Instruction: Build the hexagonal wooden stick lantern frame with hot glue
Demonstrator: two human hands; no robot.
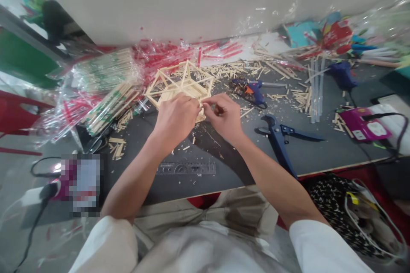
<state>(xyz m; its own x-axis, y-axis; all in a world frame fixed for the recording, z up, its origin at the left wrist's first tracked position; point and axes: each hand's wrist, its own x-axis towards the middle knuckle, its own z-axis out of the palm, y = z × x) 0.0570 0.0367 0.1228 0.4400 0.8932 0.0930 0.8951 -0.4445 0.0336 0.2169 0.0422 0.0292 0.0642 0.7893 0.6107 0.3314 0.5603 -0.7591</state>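
A pale wheel-like frame of glued wooden sticks [187,79], with spokes meeting near its middle, stands on the dark table. My left hand [180,115] is closed over its near side, the fingertips hidden behind the hand. Beside it, my right hand [224,115] pinches at the frame's near right edge, thumb and forefinger together. Whatever small piece lies between those fingertips is too small to make out. To the right of my hands lies a blue hot glue gun [254,90] with a clear glue stick in its back.
Blue-handled cutters [277,140] lie right of my right forearm. A clear ruler [188,167] is near the front edge. Bagged wooden sticks [109,70] are piled at left. Clear glue sticks [316,89], a second glue gun [342,76] and a purple power strip [365,123] lie at right.
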